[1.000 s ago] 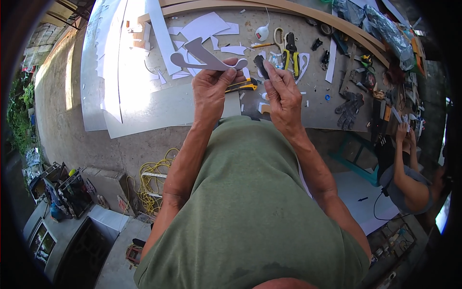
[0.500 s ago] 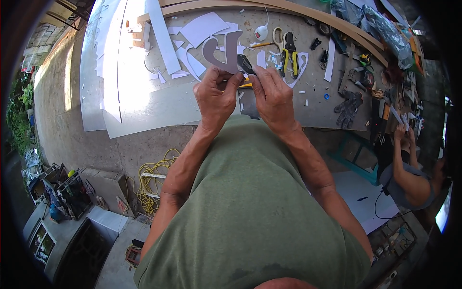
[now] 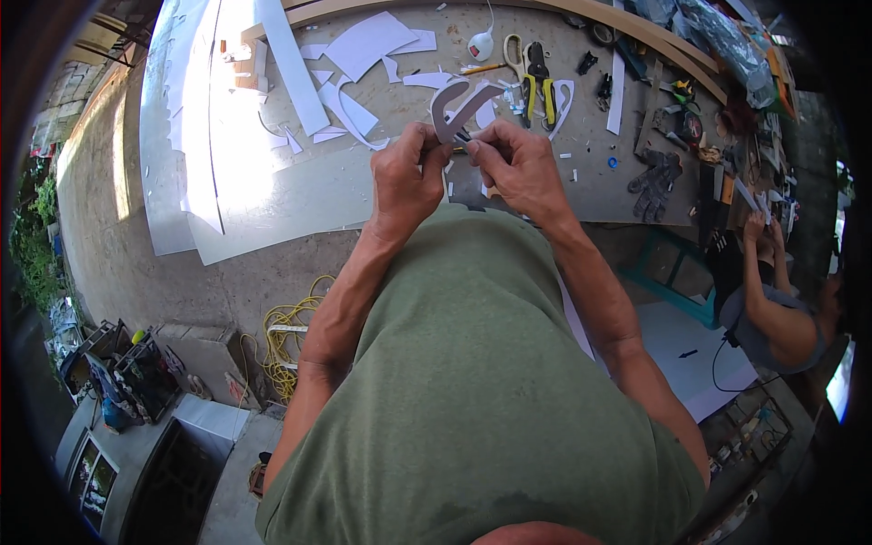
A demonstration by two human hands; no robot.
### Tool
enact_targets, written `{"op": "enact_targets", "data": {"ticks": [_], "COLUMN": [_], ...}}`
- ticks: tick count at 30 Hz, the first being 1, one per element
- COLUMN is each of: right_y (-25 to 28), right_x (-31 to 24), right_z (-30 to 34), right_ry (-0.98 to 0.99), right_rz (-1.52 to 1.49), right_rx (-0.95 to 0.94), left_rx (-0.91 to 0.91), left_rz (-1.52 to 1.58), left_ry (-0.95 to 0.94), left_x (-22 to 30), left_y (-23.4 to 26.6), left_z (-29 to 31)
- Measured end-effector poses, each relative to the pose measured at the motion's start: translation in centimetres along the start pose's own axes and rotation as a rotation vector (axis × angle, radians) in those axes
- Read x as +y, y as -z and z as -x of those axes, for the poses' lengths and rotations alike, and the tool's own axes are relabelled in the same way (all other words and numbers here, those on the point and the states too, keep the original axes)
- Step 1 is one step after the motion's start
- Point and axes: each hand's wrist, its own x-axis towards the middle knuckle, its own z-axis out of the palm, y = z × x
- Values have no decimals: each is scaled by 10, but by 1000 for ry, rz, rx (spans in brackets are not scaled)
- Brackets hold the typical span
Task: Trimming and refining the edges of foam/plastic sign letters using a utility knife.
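Observation:
Raised above the near part of the table, my left hand (image 3: pixel 406 173) is closed on a thin grey curved cut-out (image 3: pixel 471 108), pinching its lower end between thumb and fingers. The piece bends like a hook, and its two arms point away from me. Close beside it, my right hand (image 3: pixel 520 171) is closed too, its thumb and forefinger on a small dark narrow tool (image 3: pixel 461 136) that meets the lower part of the piece. Most of that tool is hidden by my fingers, so its kind does not show. The two hands nearly touch.
White offcuts (image 3: pixel 371 44) lie beyond my hands. Scissors (image 3: pixel 514 56), yellow-handled pliers (image 3: pixel 538 86) and a pencil (image 3: pixel 484 68) sit farther back. A grey glove (image 3: pixel 656 186) rests at right. Another person (image 3: pixel 767 300) works at far right, near a green stool (image 3: pixel 670 277).
The curved piece has turned and tilted in my left hand, its arms now leaning right. My right hand has shifted slightly, and less of the dark tool shows.

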Motion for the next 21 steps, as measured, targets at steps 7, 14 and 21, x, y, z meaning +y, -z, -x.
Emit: {"op": "enact_targets", "data": {"ticks": [7, 14, 21], "right_y": [80, 87, 30], "right_x": [44, 66, 132], "right_z": [-10, 7, 49], "right_ry": [72, -6, 160], "right_rz": [454, 620, 886], "right_rx": [146, 67, 126], "left_rx": [-91, -6, 9], "left_rz": [-87, -36, -241], "left_ry": [308, 353, 150], "left_x": [-46, -59, -61], "left_y": [28, 25, 33], "left_z": [15, 32, 41]}}
